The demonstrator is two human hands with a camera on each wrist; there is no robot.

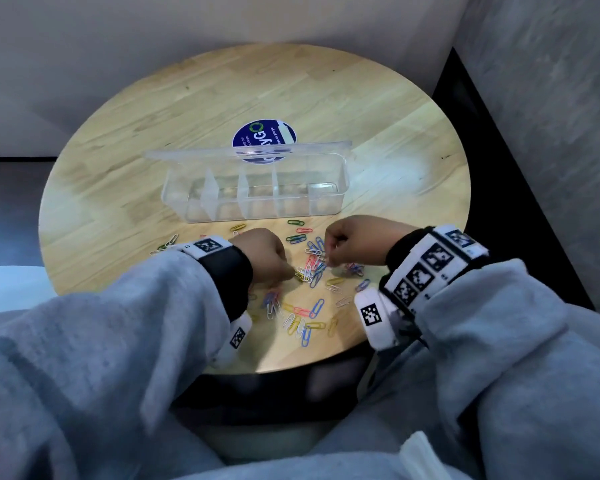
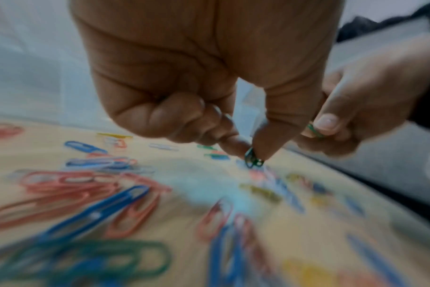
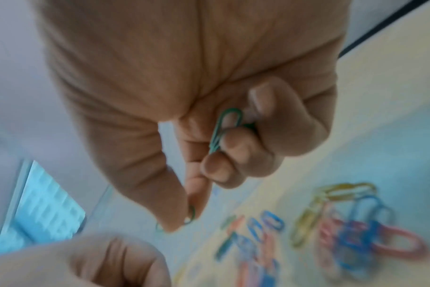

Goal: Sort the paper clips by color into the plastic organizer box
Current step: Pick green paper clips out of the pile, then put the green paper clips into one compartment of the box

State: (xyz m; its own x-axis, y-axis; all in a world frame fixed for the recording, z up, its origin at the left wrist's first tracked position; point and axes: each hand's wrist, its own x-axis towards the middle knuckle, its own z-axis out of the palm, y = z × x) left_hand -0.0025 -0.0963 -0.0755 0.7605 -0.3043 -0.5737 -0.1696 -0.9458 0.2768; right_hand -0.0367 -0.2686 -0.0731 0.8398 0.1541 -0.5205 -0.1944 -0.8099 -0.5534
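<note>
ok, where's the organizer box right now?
Head view: organizer box sits mid-table, lid open, just beyond the scattered paper clips and both hands, in front of the blue sticker.

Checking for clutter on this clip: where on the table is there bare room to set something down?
Bare wood lies on the round table left of the clear organizer box, right of it toward the rim, and behind it around the blue sticker. It is crowded in front of the box, where loose paper clips surround the left hand and right hand.

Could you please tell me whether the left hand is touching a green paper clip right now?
Touching. The left wrist view shows the left hand pinching a green paper clip between thumb and forefinger tips, just above the table.
</note>
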